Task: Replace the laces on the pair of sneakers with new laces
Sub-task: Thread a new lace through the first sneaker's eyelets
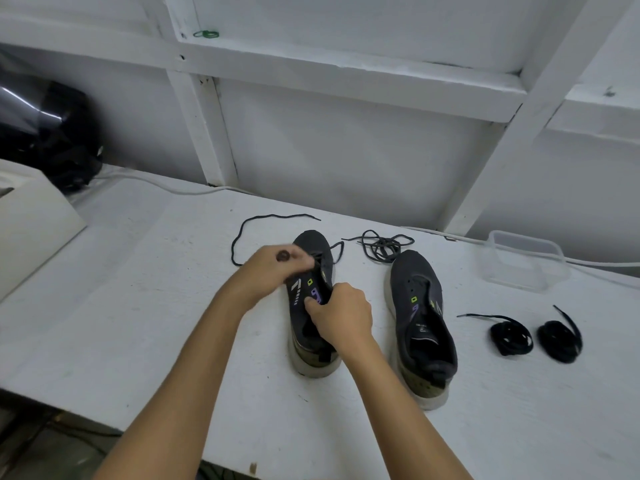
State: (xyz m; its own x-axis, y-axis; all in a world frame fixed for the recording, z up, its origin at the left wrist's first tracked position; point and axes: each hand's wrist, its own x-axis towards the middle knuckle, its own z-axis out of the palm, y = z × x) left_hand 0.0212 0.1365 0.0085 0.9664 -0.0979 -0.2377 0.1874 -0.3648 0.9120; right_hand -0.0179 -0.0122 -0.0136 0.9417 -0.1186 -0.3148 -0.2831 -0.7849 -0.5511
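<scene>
Two dark sneakers are standing side by side on the white table (pixel 138 306), toes pointing to the far side. The left sneaker (pixel 311 341) is being worked on by both hands. The left hand (pixel 273 268) is lying over its toe end with fingers curled, pinching the grey lace (pixel 239 237) at the eyelets; that lace is trailing off to the far left in a loose loop on the table. The right hand (pixel 341 315) is gripping the tongue and collar area, fingers curled round the upper. The right sneaker (pixel 420 317) is sitting unlaced, untouched, just right of the hands. A removed lace (pixel 384 245) is lying in a loose tangle beyond its toe. Two coiled black laces (pixel 510 336) are resting at the near right, well apart from the hands. A clear plastic container (pixel 523 261) is standing farther right. A black bag (pixel 52 133) is sitting at the far left.
</scene>
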